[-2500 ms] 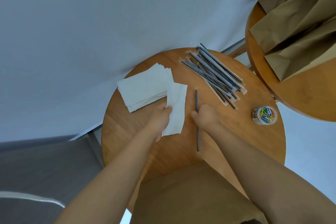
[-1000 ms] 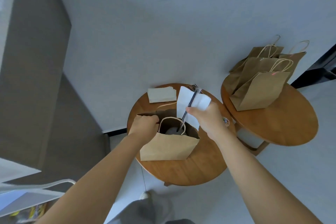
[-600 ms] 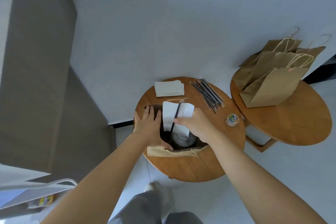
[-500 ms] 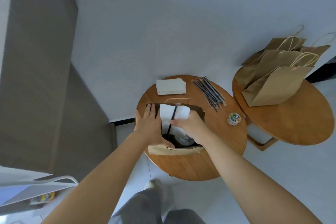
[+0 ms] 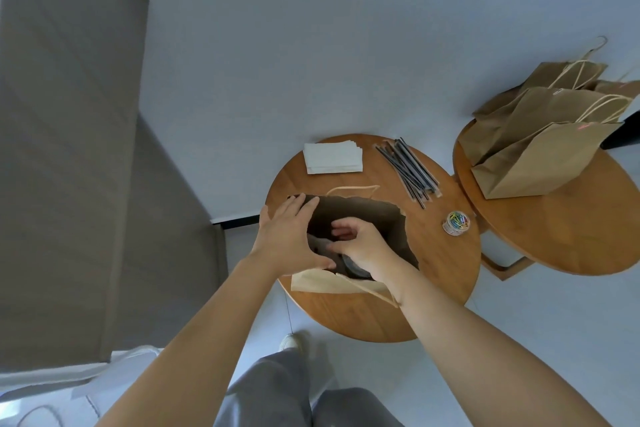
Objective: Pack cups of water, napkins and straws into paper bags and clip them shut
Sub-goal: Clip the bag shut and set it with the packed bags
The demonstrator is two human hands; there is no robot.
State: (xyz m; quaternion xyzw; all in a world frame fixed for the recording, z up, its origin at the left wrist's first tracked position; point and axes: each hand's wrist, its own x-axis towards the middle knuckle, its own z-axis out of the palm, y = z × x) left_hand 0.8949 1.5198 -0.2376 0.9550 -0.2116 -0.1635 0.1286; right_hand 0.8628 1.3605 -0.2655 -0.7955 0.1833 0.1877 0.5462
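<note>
An open paper bag [image 5: 398, 229] is standing in the middle of the round wooden tabletop [image 5: 443, 274], its mouth facing up toward the camera. The left hand [image 5: 289, 239] is lying flat across the bag's rim at the 9 o'clock side, fingers straight and spread, pressing the paper edge outward; its grip is open and closing on nothing. The right hand [image 5: 360, 244] is reaching down into the bag's mouth from the 6 o'clock side, fingers loosely curled toward the dark interior; whether its grip is holding anything there is something I cannot tell, since the fingertips are sinking into shadow. Just below that hand, the rounded lid of a cup [image 5: 353, 269] is showing inside the bag. One twine handle [image 5: 353, 188] is arching over the far rim at 12 o'clock. On the same tabletop, a stack of white napkins [image 5: 332, 158] is sitting at 11 o'clock, a pile of wrapped dark straws [image 5: 408, 168] is lying at 1 o'clock, and a small clear jar of coloured paper clips [image 5: 456, 222] is standing at 3 o'clock. On a second round table [image 5: 571, 236] at the right, several more paper bags [image 5: 540, 146] are leaning together.
</note>
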